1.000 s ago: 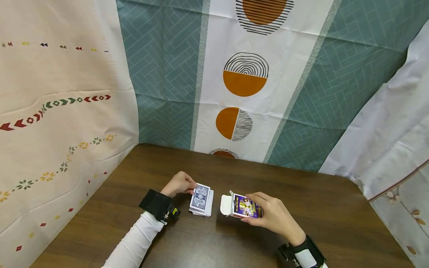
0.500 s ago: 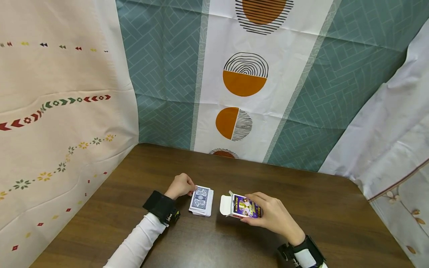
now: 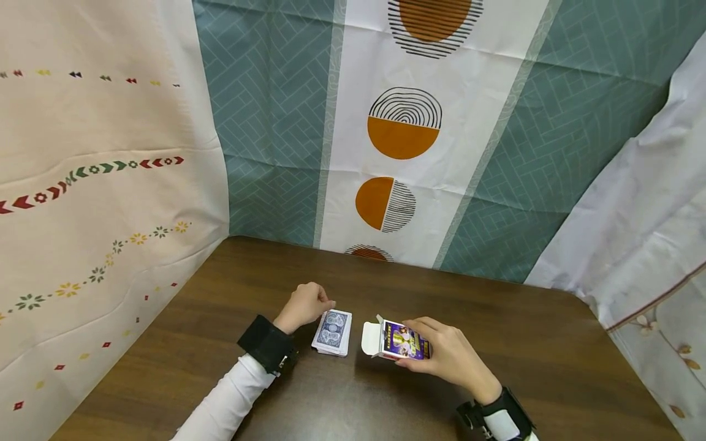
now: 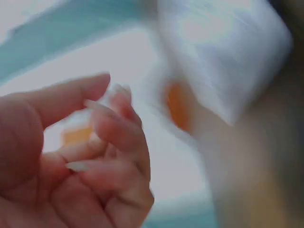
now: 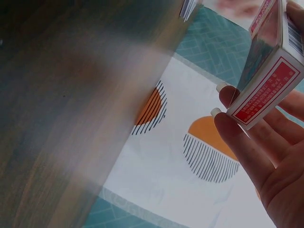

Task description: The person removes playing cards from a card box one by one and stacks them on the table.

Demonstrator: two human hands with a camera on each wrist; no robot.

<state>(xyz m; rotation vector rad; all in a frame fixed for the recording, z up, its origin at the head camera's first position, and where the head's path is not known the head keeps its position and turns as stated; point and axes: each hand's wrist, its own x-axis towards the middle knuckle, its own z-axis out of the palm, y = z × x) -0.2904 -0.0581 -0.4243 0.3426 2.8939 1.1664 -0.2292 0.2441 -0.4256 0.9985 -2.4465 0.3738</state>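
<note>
A small deck of playing cards (image 3: 333,332) with blue patterned backs lies slightly uneven on the table. My left hand (image 3: 306,304) is at the deck's far left corner, a fingertip at or just over its far edge. In the left wrist view that hand (image 4: 95,152) has loosely bent fingers with nothing between them; a blurred white shape, likely the deck (image 4: 232,52), is beside it. My right hand (image 3: 449,349) grips the purple and white card box (image 3: 407,340) between thumb and fingers. The box's white flap (image 3: 371,339) hangs open toward the deck. What is inside the box is hidden.
The brown wooden table (image 3: 441,294) runs back to a patterned curtain (image 3: 380,135). Pale cloths hang at the left (image 3: 110,214) and right (image 3: 645,202). Each wrist wears a black strap.
My left hand has shifted slightly right, from the deck's left side to its far edge. The top card now lies more in line with the pile. My right hand and the box stay still.
</note>
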